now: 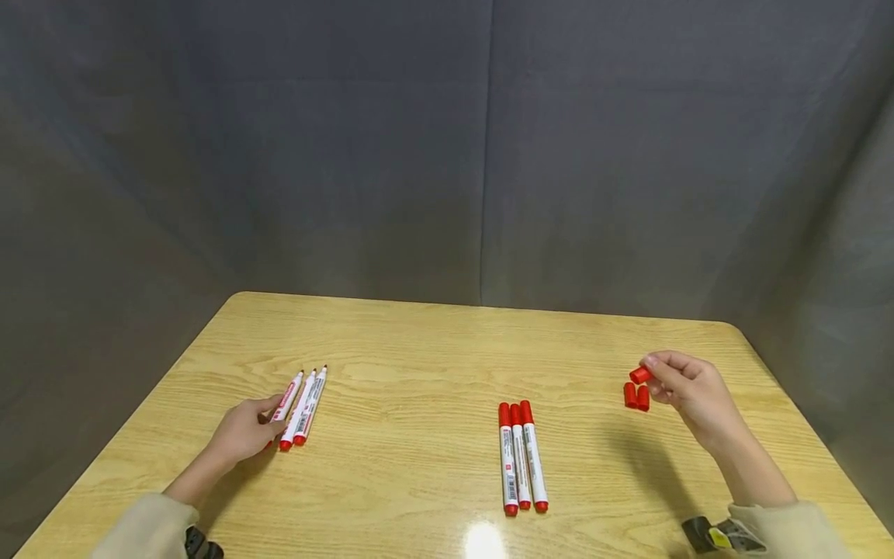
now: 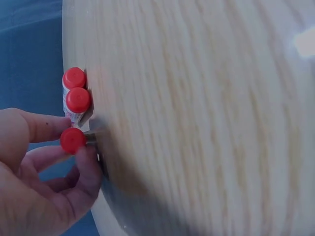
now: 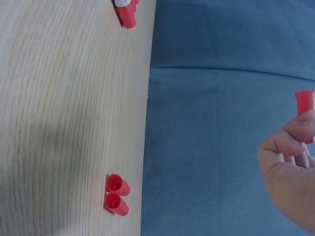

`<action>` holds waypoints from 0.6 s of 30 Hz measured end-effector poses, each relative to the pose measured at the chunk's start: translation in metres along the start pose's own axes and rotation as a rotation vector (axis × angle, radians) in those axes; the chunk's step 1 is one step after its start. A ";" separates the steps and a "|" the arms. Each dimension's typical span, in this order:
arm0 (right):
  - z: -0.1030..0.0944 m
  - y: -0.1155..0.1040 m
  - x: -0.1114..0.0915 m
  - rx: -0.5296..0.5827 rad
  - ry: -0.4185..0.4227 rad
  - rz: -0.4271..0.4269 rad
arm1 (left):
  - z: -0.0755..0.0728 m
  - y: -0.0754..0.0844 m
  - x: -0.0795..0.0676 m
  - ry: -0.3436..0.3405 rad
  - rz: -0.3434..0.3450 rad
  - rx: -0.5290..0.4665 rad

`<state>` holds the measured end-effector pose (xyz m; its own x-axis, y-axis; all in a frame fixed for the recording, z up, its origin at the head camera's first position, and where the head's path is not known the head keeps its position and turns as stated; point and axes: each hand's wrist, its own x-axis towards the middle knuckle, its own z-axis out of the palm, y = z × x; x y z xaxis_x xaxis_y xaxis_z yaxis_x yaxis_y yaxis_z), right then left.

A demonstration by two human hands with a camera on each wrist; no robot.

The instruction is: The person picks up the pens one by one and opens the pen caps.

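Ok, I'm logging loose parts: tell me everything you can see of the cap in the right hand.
This cap is a short red tube, apparently plastic, with no marking visible. The right hand pinches it, hiding part of its side. In the head view it tilts, one end toward the lower left. It is held above the table, apart from two other red caps.

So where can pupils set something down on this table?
Bare wood-grain table lies between the three uncapped red markers and three capped red markers, and behind the latter, to the far edge. It is crowded where the left hand pinches an uncapped marker, and where the right hand holds a red cap near two loose caps.
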<state>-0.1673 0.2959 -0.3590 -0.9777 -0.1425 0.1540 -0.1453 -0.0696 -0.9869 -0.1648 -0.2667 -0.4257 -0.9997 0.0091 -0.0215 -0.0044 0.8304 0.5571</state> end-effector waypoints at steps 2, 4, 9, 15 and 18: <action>0.000 -0.001 0.000 0.005 0.000 0.000 | 0.000 0.000 0.000 -0.001 -0.004 0.006; 0.000 -0.002 0.000 0.008 -0.003 0.000 | 0.000 -0.001 0.000 0.001 0.003 0.010; -0.001 -0.003 0.000 0.012 -0.006 0.006 | 0.001 0.001 -0.001 0.005 0.019 0.010; -0.001 -0.003 -0.001 0.008 -0.011 0.017 | 0.000 0.003 -0.003 -0.009 -0.017 -0.019; -0.001 -0.004 -0.001 -0.002 -0.011 0.029 | 0.000 0.002 -0.003 -0.013 -0.024 -0.026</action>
<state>-0.1657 0.2978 -0.3557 -0.9799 -0.1549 0.1261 -0.1175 -0.0635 -0.9910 -0.1615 -0.2650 -0.4242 -0.9989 -0.0028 -0.0459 -0.0288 0.8159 0.5775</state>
